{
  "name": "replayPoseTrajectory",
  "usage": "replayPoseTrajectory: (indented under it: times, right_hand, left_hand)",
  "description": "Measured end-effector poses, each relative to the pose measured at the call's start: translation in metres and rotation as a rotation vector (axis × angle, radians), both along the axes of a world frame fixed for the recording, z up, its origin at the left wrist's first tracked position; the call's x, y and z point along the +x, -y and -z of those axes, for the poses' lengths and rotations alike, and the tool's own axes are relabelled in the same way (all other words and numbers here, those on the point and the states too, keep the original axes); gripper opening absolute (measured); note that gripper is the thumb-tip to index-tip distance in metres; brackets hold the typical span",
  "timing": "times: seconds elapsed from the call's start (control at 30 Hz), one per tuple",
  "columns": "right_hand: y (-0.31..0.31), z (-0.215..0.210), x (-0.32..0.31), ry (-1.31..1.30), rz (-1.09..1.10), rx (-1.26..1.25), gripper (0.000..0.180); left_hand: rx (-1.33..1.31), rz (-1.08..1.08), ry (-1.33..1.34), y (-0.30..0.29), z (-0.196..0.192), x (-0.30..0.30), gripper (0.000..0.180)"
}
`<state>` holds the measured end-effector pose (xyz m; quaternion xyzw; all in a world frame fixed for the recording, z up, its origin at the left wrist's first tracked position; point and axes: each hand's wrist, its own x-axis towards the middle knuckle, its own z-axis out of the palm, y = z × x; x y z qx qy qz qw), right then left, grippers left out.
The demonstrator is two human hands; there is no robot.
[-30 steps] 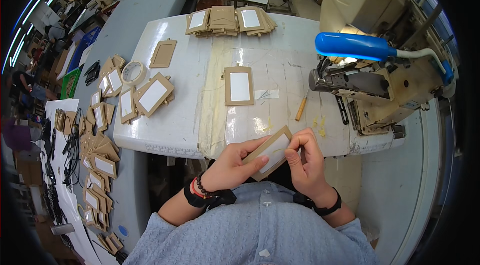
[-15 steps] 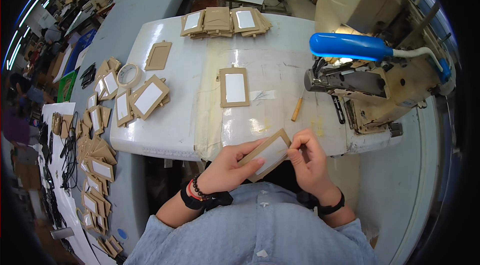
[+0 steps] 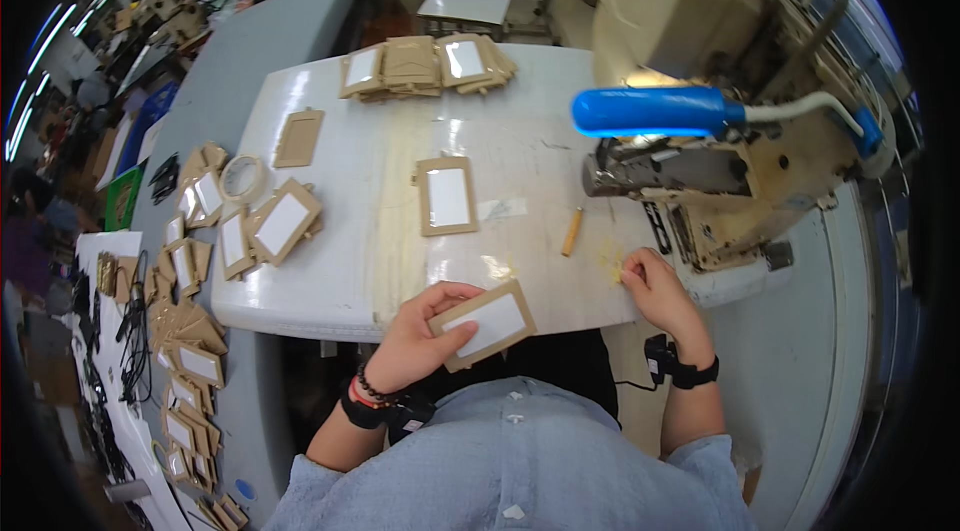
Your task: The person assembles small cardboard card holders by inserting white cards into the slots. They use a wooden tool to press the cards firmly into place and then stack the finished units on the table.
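Your left hand grips the card holder at the table edge, long axis running rightward; your right hand's fingers pinch at yellowish scraps beside the sewing machine.

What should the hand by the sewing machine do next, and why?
Probably pinch up something from the pale threads on the table. The right hand has its fingertips right there, beside the sewing machine, while the left hand alone holds the tan card holder near the table's edge.
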<state>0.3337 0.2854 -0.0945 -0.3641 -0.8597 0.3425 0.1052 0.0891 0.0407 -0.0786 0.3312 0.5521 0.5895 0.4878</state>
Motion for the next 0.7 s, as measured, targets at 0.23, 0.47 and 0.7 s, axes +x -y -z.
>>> replayPoseTrajectory:
  times: [0.23,0.47,0.7]
  right_hand:
    - [-0.019,0.057,0.018,-0.062,0.021,0.217,0.016]
    - [-0.001,0.001,-0.003,0.242,0.167,0.307,0.015]
    - [0.036,-0.042,-0.020,0.100,-0.120,0.274,0.021]
  left_hand:
    - [0.085,0.011,-0.246,0.011,0.023,-0.010,0.036]
    - [0.068,-0.104,-0.177,0.027,0.020,-0.012,0.048]
    - [0.111,-0.041,-0.234,0.021,0.018,-0.015,0.028]
